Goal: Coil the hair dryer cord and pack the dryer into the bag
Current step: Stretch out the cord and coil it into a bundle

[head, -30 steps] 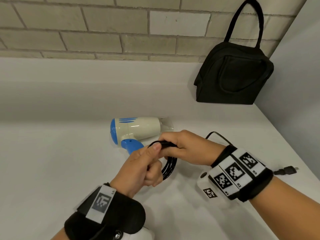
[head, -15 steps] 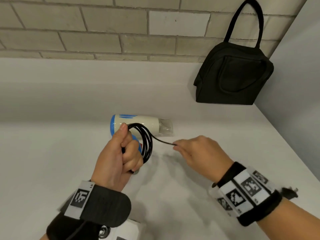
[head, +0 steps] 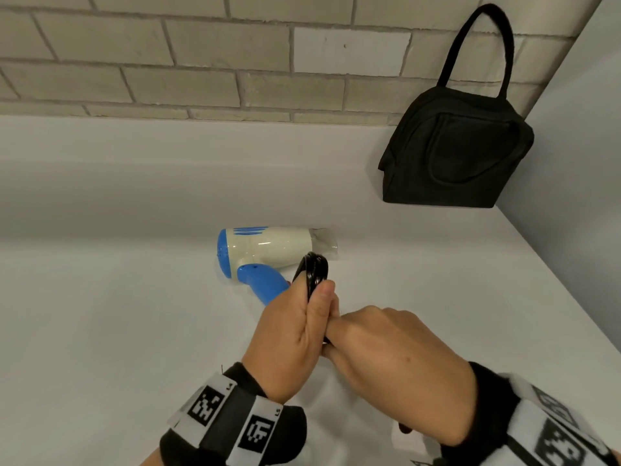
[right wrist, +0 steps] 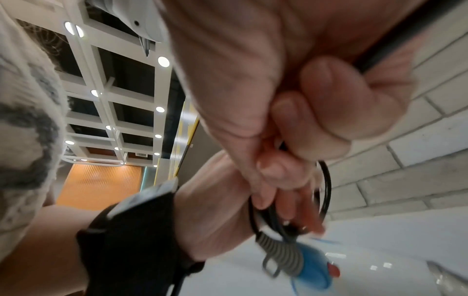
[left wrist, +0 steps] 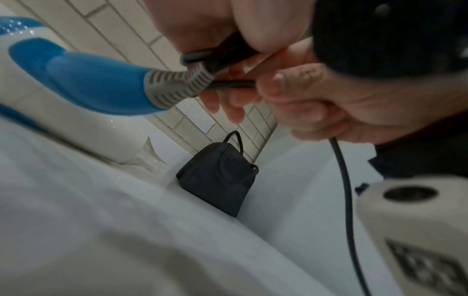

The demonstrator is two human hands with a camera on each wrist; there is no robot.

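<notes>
A white and blue hair dryer [head: 268,248] lies on its side on the white counter [head: 100,331], nozzle to the right, blue handle toward me. My left hand [head: 295,327] grips the coiled black cord [head: 312,272]; loops stick up above the fist. My right hand [head: 386,348] is pressed against the left one and holds the free cord [right wrist: 375,58] in its curled fingers. In the left wrist view the cord [left wrist: 344,180] hangs down from my right hand [left wrist: 316,104] beside the dryer's grey strain relief [left wrist: 177,88]. The black bag [head: 453,153] stands closed at the back right.
A tiled wall [head: 201,62] rises behind the counter's white upstand. A white side wall [head: 578,163] closes the right, just beyond the bag. The counter's right edge runs diagonally toward me.
My right hand, which was drawing the cord out to the right, has come back against the left hand. My left hand has moved right and nearer with the coil, uncovering the dryer's handle.
</notes>
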